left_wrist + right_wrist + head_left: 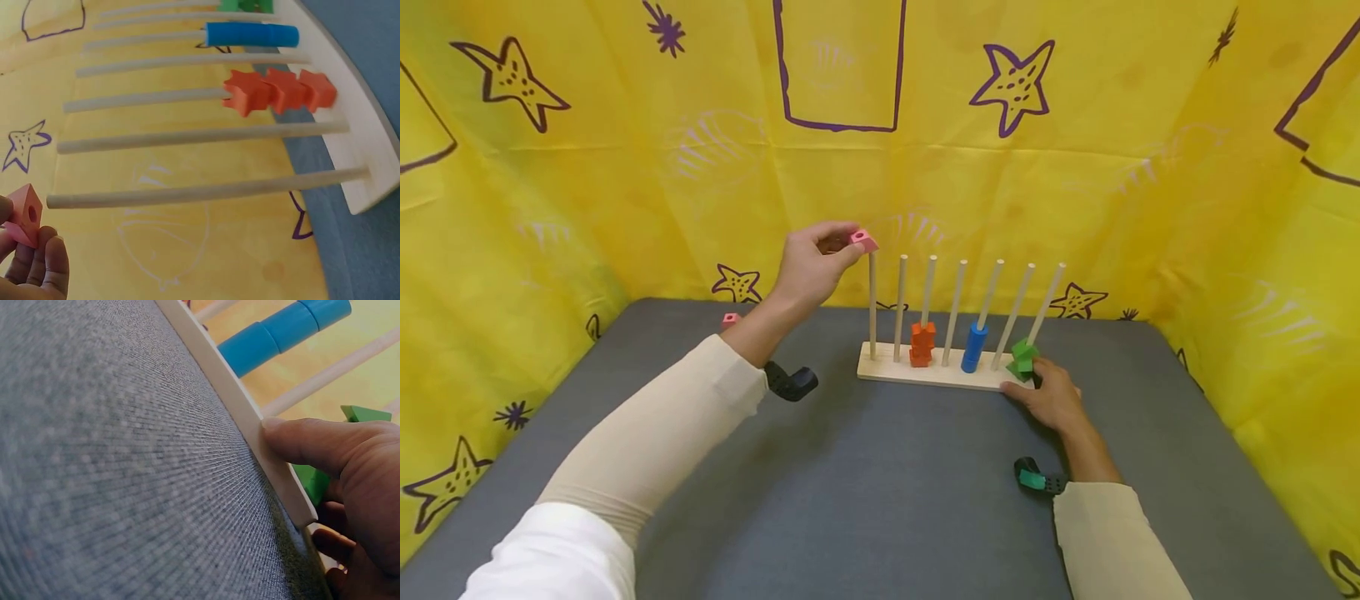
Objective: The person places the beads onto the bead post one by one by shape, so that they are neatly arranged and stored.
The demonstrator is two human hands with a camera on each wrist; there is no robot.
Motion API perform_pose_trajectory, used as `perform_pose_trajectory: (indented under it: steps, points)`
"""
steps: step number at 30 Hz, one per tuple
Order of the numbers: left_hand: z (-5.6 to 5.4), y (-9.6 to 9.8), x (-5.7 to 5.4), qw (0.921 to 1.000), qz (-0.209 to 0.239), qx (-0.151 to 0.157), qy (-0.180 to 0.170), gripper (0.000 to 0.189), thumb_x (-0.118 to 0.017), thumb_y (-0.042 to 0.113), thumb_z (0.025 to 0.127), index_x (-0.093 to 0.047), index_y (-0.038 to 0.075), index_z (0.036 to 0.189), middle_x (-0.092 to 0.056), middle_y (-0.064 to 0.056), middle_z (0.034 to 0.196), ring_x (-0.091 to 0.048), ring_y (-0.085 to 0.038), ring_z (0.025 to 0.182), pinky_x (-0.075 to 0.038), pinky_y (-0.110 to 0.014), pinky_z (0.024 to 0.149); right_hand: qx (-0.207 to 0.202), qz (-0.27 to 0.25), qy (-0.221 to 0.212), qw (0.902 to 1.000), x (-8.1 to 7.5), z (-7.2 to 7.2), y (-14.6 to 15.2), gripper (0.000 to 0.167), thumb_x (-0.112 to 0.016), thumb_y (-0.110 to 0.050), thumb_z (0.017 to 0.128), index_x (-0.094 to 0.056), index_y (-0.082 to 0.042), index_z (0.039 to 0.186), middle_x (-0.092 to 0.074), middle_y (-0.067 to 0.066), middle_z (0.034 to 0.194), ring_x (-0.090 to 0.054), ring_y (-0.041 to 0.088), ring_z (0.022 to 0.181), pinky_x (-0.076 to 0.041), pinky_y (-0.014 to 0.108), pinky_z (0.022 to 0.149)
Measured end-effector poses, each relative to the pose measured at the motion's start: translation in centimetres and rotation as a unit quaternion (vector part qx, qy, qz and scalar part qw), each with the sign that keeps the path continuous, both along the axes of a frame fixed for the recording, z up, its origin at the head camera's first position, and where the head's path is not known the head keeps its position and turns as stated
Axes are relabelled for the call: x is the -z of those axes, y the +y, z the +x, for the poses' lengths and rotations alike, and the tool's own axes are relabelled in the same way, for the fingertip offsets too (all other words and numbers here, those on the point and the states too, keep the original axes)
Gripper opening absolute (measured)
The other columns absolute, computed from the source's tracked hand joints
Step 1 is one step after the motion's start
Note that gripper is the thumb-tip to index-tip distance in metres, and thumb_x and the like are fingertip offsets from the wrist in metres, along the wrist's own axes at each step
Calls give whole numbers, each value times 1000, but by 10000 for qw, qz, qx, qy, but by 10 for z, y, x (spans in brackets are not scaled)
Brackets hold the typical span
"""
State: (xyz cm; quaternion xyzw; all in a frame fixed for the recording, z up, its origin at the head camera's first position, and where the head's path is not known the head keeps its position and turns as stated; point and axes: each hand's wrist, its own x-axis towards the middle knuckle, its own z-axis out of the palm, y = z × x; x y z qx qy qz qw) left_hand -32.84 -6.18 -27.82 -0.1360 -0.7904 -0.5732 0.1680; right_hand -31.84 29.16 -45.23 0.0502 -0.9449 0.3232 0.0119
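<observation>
My left hand (811,265) pinches a pink triangular block (864,242) with a hole through it. It holds the block at the top of the leftmost wooden peg (872,304); in the left wrist view a small gap shows between block and peg tip. My right hand (1054,395) grips the right end of the wooden peg base (940,375), thumb on the front edge, the other fingers partly hidden behind. Orange star blocks (922,344), blue cylinders (973,347) and green blocks (1022,358) are stacked on separate pegs, the green ones on the rightmost.
Another pink block (731,319) lies on the grey table (880,500), partly hidden behind my left forearm. A yellow patterned cloth (880,175) hangs behind and at both sides. Black wrist mounts (793,383) stick out from both wrists.
</observation>
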Motion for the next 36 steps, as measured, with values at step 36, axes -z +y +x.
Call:
perform_pose_trajectory:
  steps: [36]
  points:
    - [-6,10,68,9963,92,-72,-850,30,-73,3,85,-67,-3,114,-66,-14,105,-60,-26,94,-52,-32,81,5,-83,7,10000,0,1,1,60,-69,-35,89,-55,9,126,-41,32,139,-35,50,128,-20,69,98]
